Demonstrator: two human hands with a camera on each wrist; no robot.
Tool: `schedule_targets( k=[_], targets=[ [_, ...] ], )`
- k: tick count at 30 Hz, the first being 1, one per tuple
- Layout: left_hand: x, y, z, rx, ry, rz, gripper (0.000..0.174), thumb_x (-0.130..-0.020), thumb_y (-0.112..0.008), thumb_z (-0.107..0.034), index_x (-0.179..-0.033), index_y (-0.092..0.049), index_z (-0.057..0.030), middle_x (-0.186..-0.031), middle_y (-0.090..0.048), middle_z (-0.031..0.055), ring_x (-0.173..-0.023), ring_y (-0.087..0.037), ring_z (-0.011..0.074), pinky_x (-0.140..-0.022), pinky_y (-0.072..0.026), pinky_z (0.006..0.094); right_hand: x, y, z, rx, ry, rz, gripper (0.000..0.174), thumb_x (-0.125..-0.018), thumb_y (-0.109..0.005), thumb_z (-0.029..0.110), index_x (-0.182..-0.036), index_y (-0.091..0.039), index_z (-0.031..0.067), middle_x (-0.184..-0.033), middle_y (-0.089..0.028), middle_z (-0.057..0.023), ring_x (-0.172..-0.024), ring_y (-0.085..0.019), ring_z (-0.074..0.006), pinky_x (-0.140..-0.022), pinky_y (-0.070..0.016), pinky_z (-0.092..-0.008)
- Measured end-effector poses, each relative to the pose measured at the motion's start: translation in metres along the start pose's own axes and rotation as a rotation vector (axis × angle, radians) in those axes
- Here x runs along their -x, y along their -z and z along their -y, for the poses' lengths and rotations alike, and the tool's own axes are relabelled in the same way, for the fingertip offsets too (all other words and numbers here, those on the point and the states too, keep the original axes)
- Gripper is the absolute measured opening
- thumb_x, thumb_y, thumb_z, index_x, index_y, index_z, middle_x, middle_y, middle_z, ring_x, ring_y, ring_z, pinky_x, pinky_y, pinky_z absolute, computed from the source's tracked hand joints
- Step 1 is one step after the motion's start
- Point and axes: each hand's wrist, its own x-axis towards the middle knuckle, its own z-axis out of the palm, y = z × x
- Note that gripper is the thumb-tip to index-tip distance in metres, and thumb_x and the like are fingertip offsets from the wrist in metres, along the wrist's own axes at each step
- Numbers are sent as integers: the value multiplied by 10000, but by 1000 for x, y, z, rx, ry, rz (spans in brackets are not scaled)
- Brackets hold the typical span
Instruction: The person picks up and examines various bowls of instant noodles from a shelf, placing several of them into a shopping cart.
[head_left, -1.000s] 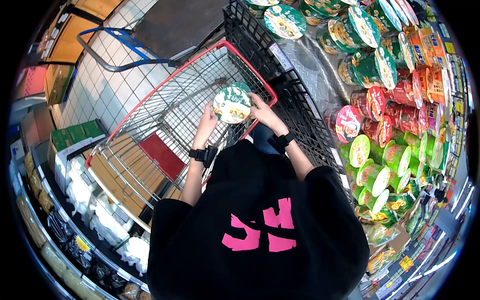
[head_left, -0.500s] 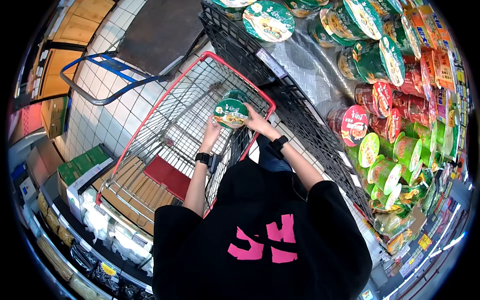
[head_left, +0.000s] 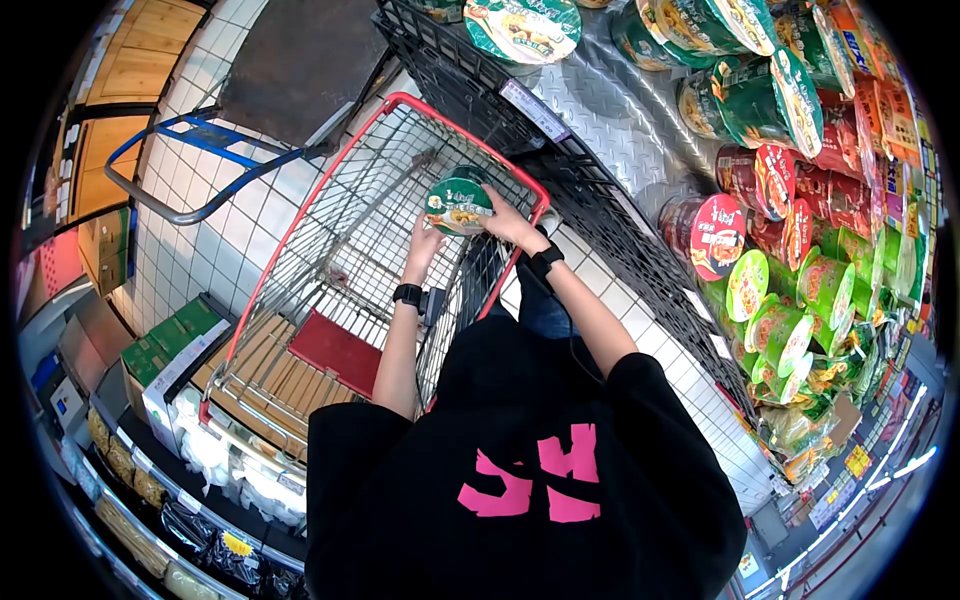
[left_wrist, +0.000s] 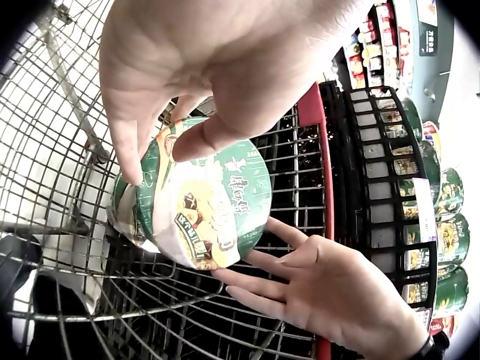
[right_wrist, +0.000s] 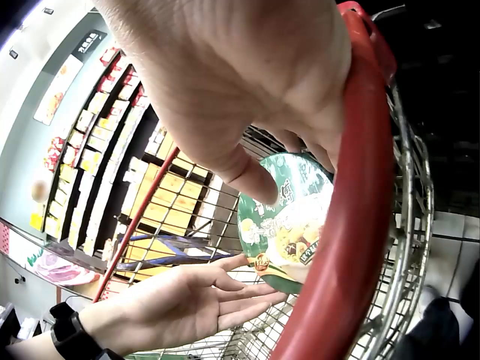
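A green noodle tub (head_left: 460,206) is held above the wire shopping cart (head_left: 380,165), tilted, with its printed lid showing. My left hand (head_left: 424,245) holds its near left side; in the left wrist view that hand (left_wrist: 202,67) has its thumb across the lid and fingers down the side of the tub (left_wrist: 214,202). From the right, my right hand (head_left: 512,222) holds the tub; in the right wrist view the thumb of this hand (right_wrist: 240,82) lies on the lid (right_wrist: 289,217), its other fingers partly hidden behind the cart's red bar (right_wrist: 349,187).
A black crate-like barrier (head_left: 590,175) stands along the cart's right side, with stacked green, red and lime tubs (head_left: 800,320) beyond it. A blue-handled trolley (head_left: 215,140) is at upper left. Cardboard boxes (head_left: 265,375) lie under the cart's red-flapped end; shelves (head_left: 180,510) line the lower left.
The tub has tilted between my hands, with more of its green side showing than before, and moved slightly up. The head view has shifted, bringing the tub display nearer.
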Motion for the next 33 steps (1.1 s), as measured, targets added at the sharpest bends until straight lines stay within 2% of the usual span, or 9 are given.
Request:
schedule_targets(
  k=[11, 13, 15, 19, 20, 23, 25, 27, 33],
  targets=[
    [-1, -1, -5, 76, -5, -11, 717, -866, -484, -76, -1470, -99, -53, -982, -603, 64, -873, -553, 103, -757, -452, 235, -17, -7, -12, 28, -30, -36, 777, -799, -572, 159, -1454, -172, 42, -1368, -407, -253, -1235, -450, -312, -989, -373, -311],
    [2, -1, -14, 21, 28, 12, 683, -900, -490, -127, -1475, -123, -84, -1172, -562, 113, -1010, -555, 161, -877, -455, 281, -23, -9, -18, 26, -24, -43, 779, -800, -569, 157, -1455, -165, 38, -1361, -413, -258, -1230, -457, -309, -986, -375, -310],
    [8, -5, -25, -4, 20, 35, 672, -899, -490, -129, -1473, -144, -86, -1224, -539, 105, -1038, -538, 153, -894, -437, 281, -26, -12, -25, 76, -34, -100, 831, -782, -603, 197, -1461, -139, 76, -1233, -515, -289, -1141, -519, -387, -956, -403, -385],
    [9, -9, -25, 7, -75, 89, 658, -892, -490, -133, -1471, -179, -90, -1351, -456, 76, -1122, -479, 133, -944, -378, 279, -33, -15, -27, 143, -108, -130, 849, -787, -577, 207, -1465, -84, 76, -1225, -523, -281, -1137, -514, -397, -944, -413, -407],
    [3, -11, -20, 33, -71, 62, 610, -878, -495, -80, -1427, -246, 15, -1460, -313, 144, -1338, -303, 227, -1069, -259, 285, -28, -13, -22, 124, -103, -125, 848, -791, -565, 202, -1463, -69, 59, -1214, -526, -289, -1131, -516, -404, -949, -413, -409],
    [2, -13, -16, -19, -117, 64, 613, -880, -488, -68, -1428, -229, 23, -1484, -265, 152, -1355, -275, 223, -1087, -229, 292, -28, -17, -23, 197, -108, -133, 842, -793, -557, 197, -1454, -68, 20, -1236, -502, -305, -1144, -504, -411, -969, -400, -402],
    [3, -13, -14, -39, -128, 58, 623, -882, -493, -74, -1433, -218, 20, -1475, -277, 155, -1340, -302, 216, -1080, -247, 295, -21, -16, -16, 213, -109, -140, 832, -794, -556, 203, -1450, -84, 1, -1283, -464, -299, -1182, -479, -391, -996, -377, -374],
    [6, -13, -17, -67, -116, 97, 679, -877, -478, -113, -1475, -159, -92, -1282, -502, 75, -1082, -487, 135, -895, -384, 260, -18, -15, -11, 228, -108, -144, 824, -796, -554, 209, -1445, -100, -17, -1330, -425, -294, -1220, -453, -372, -1023, -354, -347],
    [20, -8, -23, -174, -25, 64, 558, -883, -492, -130, -1405, -332, -16, -1207, -549, 77, -1017, -508, 118, -859, -394, 240, -14, -24, -22, 264, 20, -262, 730, -796, -546, 184, -1413, -225, -35, -1309, -440, -299, -1200, -463, -385, -1018, -361, -381]
  ],
)
